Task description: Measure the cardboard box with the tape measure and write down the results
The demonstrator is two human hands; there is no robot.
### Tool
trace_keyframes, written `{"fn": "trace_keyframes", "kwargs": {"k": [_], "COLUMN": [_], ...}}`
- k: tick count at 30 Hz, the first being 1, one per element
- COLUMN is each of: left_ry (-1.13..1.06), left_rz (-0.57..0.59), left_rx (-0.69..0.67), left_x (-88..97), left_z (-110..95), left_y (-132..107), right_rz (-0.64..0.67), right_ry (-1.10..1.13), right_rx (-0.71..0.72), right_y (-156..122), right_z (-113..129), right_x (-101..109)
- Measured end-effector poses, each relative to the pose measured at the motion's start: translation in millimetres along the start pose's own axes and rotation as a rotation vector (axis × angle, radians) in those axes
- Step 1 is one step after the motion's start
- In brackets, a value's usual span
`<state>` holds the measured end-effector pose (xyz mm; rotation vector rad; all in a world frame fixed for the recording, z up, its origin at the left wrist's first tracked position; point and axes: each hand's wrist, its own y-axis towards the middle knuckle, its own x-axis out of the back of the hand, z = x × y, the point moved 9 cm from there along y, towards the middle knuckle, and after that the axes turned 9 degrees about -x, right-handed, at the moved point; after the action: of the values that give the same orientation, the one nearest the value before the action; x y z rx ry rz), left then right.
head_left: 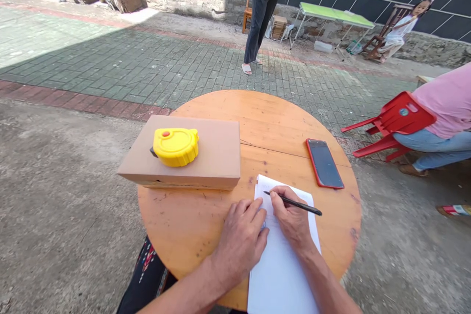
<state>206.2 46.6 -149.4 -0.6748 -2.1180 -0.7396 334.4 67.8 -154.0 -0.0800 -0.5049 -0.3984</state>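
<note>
A white paper pad (281, 274) lies on the round wooden table, with faint writing near its top. My right hand (292, 213) is closed around a black pen (301, 204), its tip at the upper left of the sheet. Resting flat across the pad's left edge is my left hand (243, 233), fingers stretched out and holding nothing. Beyond it sits a brown cardboard box (217, 152). On top of the box lies a yellow tape measure (176, 147) with a red button.
A phone in a red case (326, 164) lies at the right of the round table (272, 113). Someone in pink (449, 103) sits on a red plastic chair (405, 113). Another person (261, 14) stands behind the table, near a green folding table (334, 13).
</note>
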Motion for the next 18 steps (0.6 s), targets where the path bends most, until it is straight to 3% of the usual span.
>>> {"fn": "trace_keyframes", "kwargs": {"k": [5, 18], "left_ry": [0.020, 0.014], "left_rz": [0.022, 0.029], "left_rx": [0.000, 0.012], "left_x": [-1.0, -0.8], "left_z": [-0.3, 0.0], "left_y": [0.0, 2.3], "right_rz": [-0.017, -0.004], "right_ry": [0.058, 0.010], "right_rx": [-0.058, -0.039], "right_y": [-0.1, 0.3], "right_z": [-8.0, -5.7], "right_x": [2.2, -1.0]}}
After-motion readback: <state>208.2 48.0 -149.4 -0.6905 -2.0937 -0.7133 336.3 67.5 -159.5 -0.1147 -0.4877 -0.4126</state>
